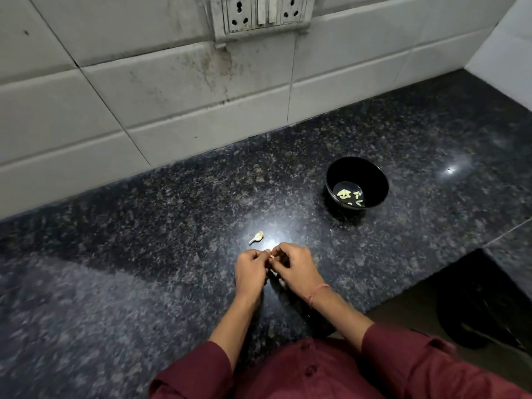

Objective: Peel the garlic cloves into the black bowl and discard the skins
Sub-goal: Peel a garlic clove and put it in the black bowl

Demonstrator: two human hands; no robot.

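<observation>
Pinching the garlic clove (271, 256) from both sides, left hand (250, 269) and right hand (292, 266) fingers (278, 249) curl around it.

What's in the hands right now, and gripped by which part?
One small pale garlic clove, pinched between the left hand and the right hand; the fingers mostly hide it, so by which part cannot be told.

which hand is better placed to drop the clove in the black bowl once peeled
Likely the right hand: both pinch the clove, but the black bowl sits ahead to the right, on its side; the left hand would need to reach across.
</observation>
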